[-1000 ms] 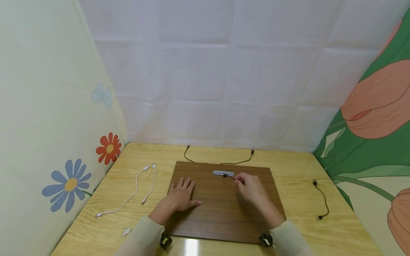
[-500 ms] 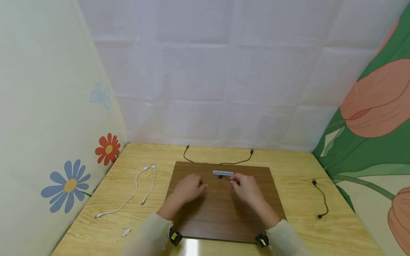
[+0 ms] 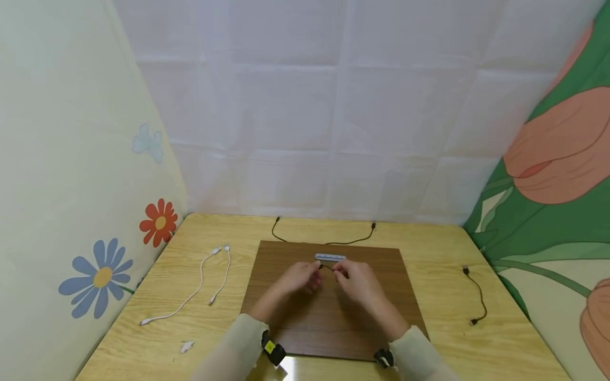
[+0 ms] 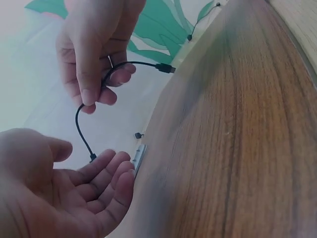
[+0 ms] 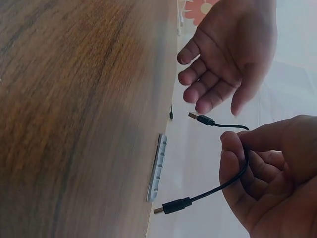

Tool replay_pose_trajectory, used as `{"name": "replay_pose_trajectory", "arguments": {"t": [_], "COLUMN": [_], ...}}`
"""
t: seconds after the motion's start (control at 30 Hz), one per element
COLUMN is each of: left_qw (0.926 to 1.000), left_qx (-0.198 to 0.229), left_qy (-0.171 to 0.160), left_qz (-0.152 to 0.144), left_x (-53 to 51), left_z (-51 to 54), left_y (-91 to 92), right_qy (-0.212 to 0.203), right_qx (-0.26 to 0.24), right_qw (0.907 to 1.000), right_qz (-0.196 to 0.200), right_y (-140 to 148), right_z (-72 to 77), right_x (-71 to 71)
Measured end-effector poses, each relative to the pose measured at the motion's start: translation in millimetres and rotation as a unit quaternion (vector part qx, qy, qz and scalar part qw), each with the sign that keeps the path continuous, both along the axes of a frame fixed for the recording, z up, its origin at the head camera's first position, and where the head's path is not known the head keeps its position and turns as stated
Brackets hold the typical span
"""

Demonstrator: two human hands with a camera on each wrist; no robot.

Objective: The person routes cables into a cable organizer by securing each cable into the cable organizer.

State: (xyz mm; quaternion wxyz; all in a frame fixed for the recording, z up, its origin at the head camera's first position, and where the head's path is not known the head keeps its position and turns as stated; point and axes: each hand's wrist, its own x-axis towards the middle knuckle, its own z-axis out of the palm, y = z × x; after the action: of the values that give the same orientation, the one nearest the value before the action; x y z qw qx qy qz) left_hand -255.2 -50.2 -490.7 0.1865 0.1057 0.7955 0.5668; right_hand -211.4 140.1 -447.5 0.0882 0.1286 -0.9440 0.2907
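In the head view my right hand (image 3: 360, 281) pinches a short black USB cable (image 5: 216, 190) near its middle, above a dark brown wooden board (image 3: 329, 328). Both plugs of the cable hang free, as the right wrist view shows. My left hand (image 3: 297, 278) is palm up beside one plug (image 4: 92, 156), its fingers loosely bent and thumb apart; whether it touches the plug is unclear. Just beyond the hands, a pale blue slotted cable-clip strip (image 3: 330, 257) lies near the board's far edge.
Two white cables (image 3: 202, 278) lie to the left, with a small white piece (image 3: 187, 346) nearer the front. Another short black cable (image 3: 482, 296) is at the right. Behind the board, black cable ends (image 3: 352, 242) stick out. A white cloth wall (image 3: 305, 132) stands at the back.
My left hand has lifted off the board, where it lay flat, and moved right to the cable's plug. The right hand has shifted slightly left, still holding the cable.
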Motion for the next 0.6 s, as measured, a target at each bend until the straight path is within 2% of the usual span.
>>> {"name": "replay_pose_trajectory", "arguments": {"t": [0.1,0.27,0.43,0.6], "left_qw": [0.9987,0.996,0.9935,0.9925], "left_qx": [0.033,0.052,0.071,0.077], "left_qy": [-0.036,-0.066,-0.086,-0.091], "left_qz": [0.015,0.029,0.027,0.025], "left_x": [-2.0,-4.6,-6.5,-10.8], "left_z": [0.3,1.1,2.5,3.4], "left_y": [1.5,0.6,1.0,1.5], "right_qy": [-0.005,-0.021,-0.04,-0.046], "right_qx": [0.004,0.007,0.007,0.017], "right_qw": [1.0,0.9995,0.998,0.9964], "right_qz": [0.007,0.023,0.048,0.069], "right_y": [-1.7,-5.1,-7.5,-8.3], "right_z": [-0.7,-1.5,-1.8,-3.0], "right_x": [0.9,2.5,4.8,5.5]}}
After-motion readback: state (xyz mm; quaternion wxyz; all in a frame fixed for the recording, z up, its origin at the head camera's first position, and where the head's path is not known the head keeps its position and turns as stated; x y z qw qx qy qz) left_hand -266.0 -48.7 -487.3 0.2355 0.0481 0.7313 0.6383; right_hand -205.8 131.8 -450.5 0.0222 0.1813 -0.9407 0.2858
